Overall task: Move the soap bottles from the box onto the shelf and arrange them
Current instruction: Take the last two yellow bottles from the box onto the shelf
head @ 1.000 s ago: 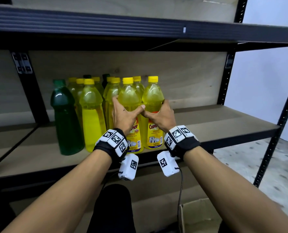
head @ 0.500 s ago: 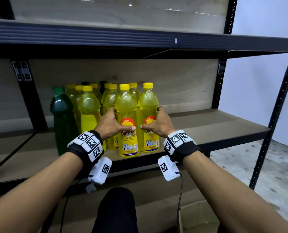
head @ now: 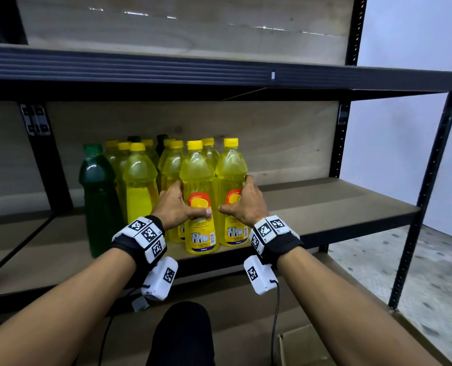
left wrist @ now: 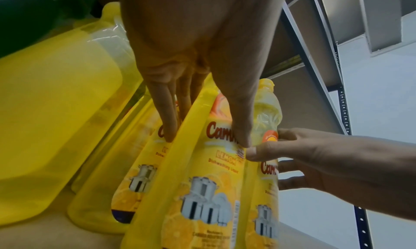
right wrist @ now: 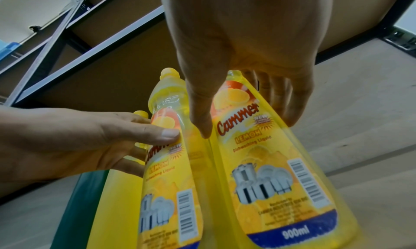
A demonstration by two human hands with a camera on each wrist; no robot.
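Observation:
Several yellow soap bottles stand grouped on the middle shelf (head: 325,207), with a green bottle (head: 98,196) at their left. Two labelled yellow bottles stand side by side at the front. My left hand (head: 193,197) grips the left front bottle (head: 198,167), thumb across its label and fingers behind its left side. In the left wrist view the left hand (left wrist: 206,140) holds that bottle (left wrist: 198,190). My right hand (head: 234,192) grips the right front bottle (head: 231,165) the same way, as the right wrist view shows: right hand (right wrist: 247,128), bottle (right wrist: 270,181).
The shelf board is bare to the right of the bottles up to the black upright (head: 428,196). Another shelf (head: 219,72) hangs close above the caps. A cardboard box (head: 304,347) sits on the floor below, next to my knee (head: 182,336).
Both hands have slid down from the bottles' shoulders to the labels, and the thumbs have drawn slightly apart. The head view has pulled back and tilted up.

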